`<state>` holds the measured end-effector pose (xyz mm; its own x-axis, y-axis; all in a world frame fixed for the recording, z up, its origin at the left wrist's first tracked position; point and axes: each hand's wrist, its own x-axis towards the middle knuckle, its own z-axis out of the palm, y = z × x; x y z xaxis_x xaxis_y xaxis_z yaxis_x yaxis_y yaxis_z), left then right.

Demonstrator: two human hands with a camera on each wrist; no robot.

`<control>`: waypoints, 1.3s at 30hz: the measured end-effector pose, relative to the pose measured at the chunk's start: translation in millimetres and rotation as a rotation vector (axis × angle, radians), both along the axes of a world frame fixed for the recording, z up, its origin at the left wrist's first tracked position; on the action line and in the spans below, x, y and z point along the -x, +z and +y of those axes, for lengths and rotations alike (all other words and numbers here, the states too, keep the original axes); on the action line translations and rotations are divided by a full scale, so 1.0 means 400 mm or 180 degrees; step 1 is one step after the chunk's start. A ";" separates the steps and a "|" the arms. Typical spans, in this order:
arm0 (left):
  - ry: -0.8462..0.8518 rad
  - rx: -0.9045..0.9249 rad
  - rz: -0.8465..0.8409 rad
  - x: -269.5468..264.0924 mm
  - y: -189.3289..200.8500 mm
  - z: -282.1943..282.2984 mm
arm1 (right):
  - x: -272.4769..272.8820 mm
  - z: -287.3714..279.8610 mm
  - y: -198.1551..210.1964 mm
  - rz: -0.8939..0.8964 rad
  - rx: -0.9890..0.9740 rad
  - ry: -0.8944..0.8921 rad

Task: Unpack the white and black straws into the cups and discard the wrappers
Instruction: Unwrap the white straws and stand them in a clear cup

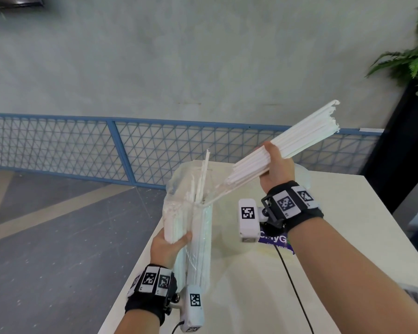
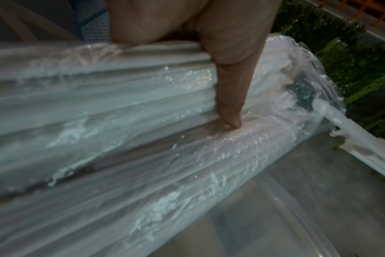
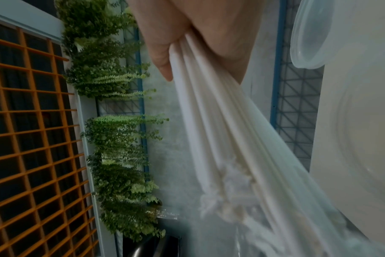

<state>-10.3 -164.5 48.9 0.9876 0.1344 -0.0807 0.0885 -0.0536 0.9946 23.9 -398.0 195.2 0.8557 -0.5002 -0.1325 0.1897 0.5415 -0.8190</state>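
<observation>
My left hand (image 1: 170, 244) grips a clear plastic pack of white straws (image 1: 191, 227), held upright over the table's left side; in the left wrist view my thumb (image 2: 229, 97) presses into the crinkled wrapper (image 2: 143, 156). My right hand (image 1: 276, 165) grips a thick bundle of loose white straws (image 1: 292, 145), slanting up to the right, its lower end just above the pack's open top. In the right wrist view the bundle (image 3: 220, 130) runs down from my fingers (image 3: 163, 57). A clear plastic cup (image 3: 312, 34) lies beyond my right hand. No black straws are in view.
The cream table (image 1: 336, 237) runs forward and right; its left edge drops to a grey floor. A purple-printed label (image 1: 274, 239) lies under my right wrist. A black cable (image 1: 292, 280) crosses the tabletop. A blue mesh fence and a fern plant (image 1: 410, 61) stand behind.
</observation>
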 end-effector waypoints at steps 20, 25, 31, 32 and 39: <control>0.0235 -0.0206 0.0024 -0.072 -0.002 -0.064 | -0.028 -0.051 -0.007 -0.0029 0.0604 -0.0552; 0.0183 -0.0091 0.0005 -0.060 0.002 -0.062 | -0.043 -0.047 -0.015 -0.0249 0.1042 -0.0605; 0.0082 -0.0071 -0.0037 -0.054 0.010 -0.061 | -0.034 -0.007 -0.107 0.0200 0.2003 -0.0332; 0.0077 -0.0073 -0.0043 -0.054 0.011 -0.060 | -0.031 -0.002 -0.127 0.0238 0.2064 -0.0286; -0.0014 -0.0027 -0.0088 -0.049 0.019 -0.059 | -0.044 0.013 -0.188 0.0348 0.2365 -0.0222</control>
<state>9.3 -188.3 56.3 0.9901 0.1305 -0.0522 0.0608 -0.0623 0.9962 41.5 -392.7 120.2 0.8202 -0.5436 0.1784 0.0999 -0.1711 -0.9802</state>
